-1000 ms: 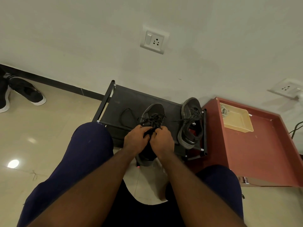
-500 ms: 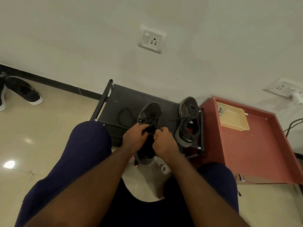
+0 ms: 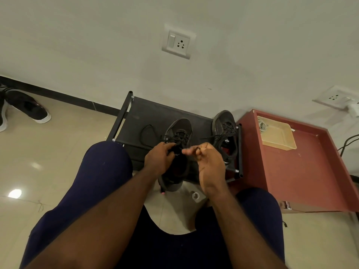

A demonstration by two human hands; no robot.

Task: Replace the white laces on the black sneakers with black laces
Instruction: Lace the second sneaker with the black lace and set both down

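A black sneaker [image 3: 179,131] lies on a low black rack [image 3: 149,115], toe toward the wall, threaded with a black lace [image 3: 148,133] that loops out to its left. My left hand [image 3: 160,158] grips the sneaker at its tongue. My right hand [image 3: 208,162] has lifted off to the right and pinches a black lace end between curled fingers. A second black sneaker [image 3: 225,131] with black laces lies at the rack's right end.
A red-brown cabinet top [image 3: 310,167] with a raised rim stands right of the rack and holds a beige tray [image 3: 277,135]. Another pair of dark shoes [image 3: 29,107] sits on the tile floor at far left. A small ring-shaped object [image 3: 195,196] lies on the floor between my knees.
My right hand has pulled away from the sneaker to the right, drawing a lace end with it. My left hand stays on the shoe.
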